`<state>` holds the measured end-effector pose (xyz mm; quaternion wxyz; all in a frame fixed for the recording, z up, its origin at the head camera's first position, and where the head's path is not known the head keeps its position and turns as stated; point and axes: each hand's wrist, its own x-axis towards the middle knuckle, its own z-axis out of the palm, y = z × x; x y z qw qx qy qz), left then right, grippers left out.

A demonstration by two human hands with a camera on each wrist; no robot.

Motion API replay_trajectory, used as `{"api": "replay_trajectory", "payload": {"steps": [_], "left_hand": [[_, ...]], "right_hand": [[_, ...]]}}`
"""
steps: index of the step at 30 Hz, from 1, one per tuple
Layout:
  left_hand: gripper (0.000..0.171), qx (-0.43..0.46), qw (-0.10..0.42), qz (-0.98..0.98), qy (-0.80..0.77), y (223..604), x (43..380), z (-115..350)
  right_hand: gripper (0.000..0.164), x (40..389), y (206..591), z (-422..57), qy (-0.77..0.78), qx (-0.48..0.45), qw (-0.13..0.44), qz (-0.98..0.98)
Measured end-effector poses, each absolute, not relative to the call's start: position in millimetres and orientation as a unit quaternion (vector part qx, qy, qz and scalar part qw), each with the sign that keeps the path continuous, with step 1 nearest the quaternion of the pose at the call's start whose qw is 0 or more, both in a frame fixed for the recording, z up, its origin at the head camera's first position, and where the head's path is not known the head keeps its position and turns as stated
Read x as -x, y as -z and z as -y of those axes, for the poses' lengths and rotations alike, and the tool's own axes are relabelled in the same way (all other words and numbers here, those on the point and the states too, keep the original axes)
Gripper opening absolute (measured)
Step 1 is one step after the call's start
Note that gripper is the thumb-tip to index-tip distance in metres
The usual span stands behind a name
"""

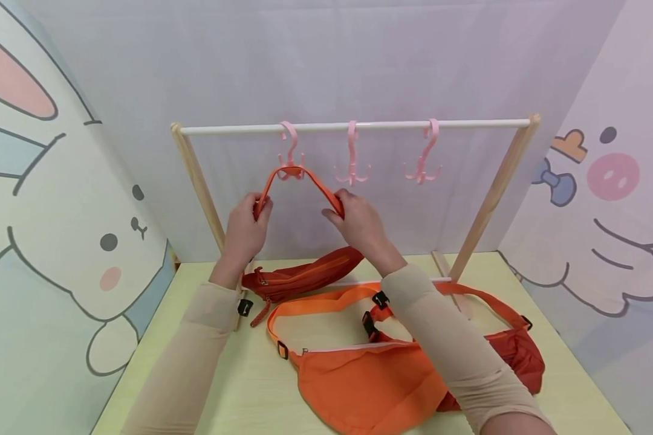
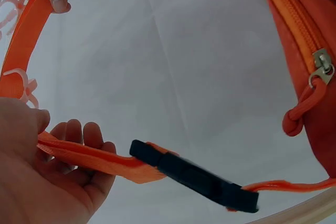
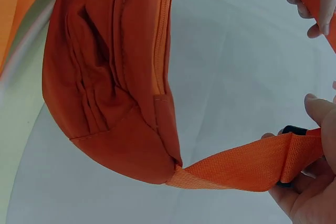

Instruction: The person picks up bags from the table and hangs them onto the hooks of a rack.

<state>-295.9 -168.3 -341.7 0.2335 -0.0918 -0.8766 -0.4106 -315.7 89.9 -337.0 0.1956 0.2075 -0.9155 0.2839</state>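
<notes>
A dark red-orange waist bag (image 1: 305,275) hangs below my hands, its body slanting and its zipper showing. Its orange strap (image 1: 322,188) arches up to the leftmost pink hook (image 1: 291,145), meeting the lower prongs. On the left side of the arch, my left hand (image 1: 247,226) holds the strap between thumb and fingers. A black buckle (image 2: 197,178) lies just beyond those fingers in the left wrist view. My right hand (image 1: 359,223) grips the strap on the other side, beside a black slider (image 3: 294,130). Whether the strap rests fully on the prongs, I cannot tell.
Two more pink hooks, a middle one (image 1: 352,154) and a right one (image 1: 425,154), hang from the white rail (image 1: 479,124). Wooden posts (image 1: 492,196) support it. On the table (image 1: 250,386) lie a bright orange bag (image 1: 370,386) and another red bag (image 1: 522,356).
</notes>
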Motion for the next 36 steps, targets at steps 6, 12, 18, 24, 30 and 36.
{"api": "replay_trajectory", "payload": {"steps": [6, 12, 18, 24, 30, 36], "left_hand": [[0.034, 0.086, 0.226, 0.877, 0.415, 348, 294, 167], [0.037, 0.079, 0.225, 0.879, 0.413, 354, 292, 168], [0.039, 0.081, 0.238, 0.877, 0.410, 360, 293, 170], [0.043, 0.076, 0.233, 0.876, 0.415, 363, 290, 170], [0.051, 0.083, 0.235, 0.872, 0.422, 366, 287, 172], [0.059, 0.089, 0.238, 0.867, 0.428, 367, 283, 174]], "right_hand": [[0.041, 317, 344, -92, -0.299, -0.196, 0.180, 0.916], [0.043, 319, 349, -93, -0.308, -0.194, 0.180, 0.914], [0.048, 320, 352, -96, -0.312, -0.192, 0.181, 0.912], [0.052, 318, 353, -97, -0.323, -0.190, 0.173, 0.911], [0.065, 316, 353, -98, -0.318, -0.190, 0.174, 0.912], [0.077, 312, 351, -100, -0.314, -0.181, 0.168, 0.917]]}}
